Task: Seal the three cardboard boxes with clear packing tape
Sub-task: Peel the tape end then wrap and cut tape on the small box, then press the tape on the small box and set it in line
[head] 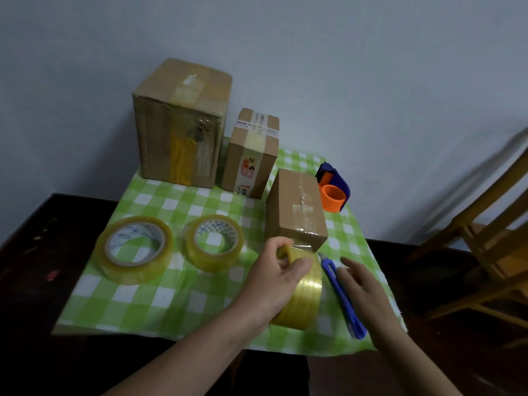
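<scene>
Three cardboard boxes stand on a green checked cloth (183, 298): a large box (183, 121) at the back left, a medium box (251, 155) beside it, and a small box (297, 207) nearer me. My left hand (277, 275) grips a roll of clear tape (304, 292) held on edge; a strip of tape runs from the roll up onto the small box's near end. My right hand (363, 287) hovers open over a blue utility knife (343, 295), fingers spread.
Two more tape rolls (134, 250) (214, 241) lie flat on the cloth at the left. A blue and orange tape dispenser (333, 192) sits behind the small box. A wooden chair (485, 244) stands at the right. The dark table (43, 252) extends past the cloth.
</scene>
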